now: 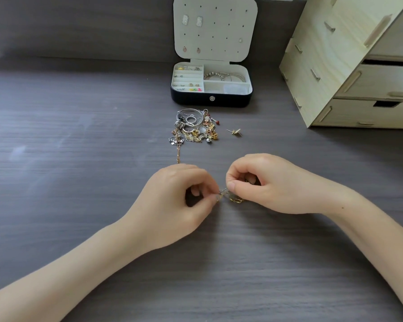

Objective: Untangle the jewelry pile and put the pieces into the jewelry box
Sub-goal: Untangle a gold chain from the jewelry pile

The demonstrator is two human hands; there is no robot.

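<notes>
Two hands, left hand (172, 201) and right hand (272, 182), pinch a small tangled chain (230, 197) near the jewelry pile (193, 127)

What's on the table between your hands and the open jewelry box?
Head view: the tangled jewelry pile lies before the jewelry box, a small gold piece beside it, and a chain trails from it toward the left hand.

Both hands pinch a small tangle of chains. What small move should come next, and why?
Probably ease the hands gently apart: the left hand and right hand each pinch one side of the silver-and-gold tangle, which looks knotted between them.
</notes>
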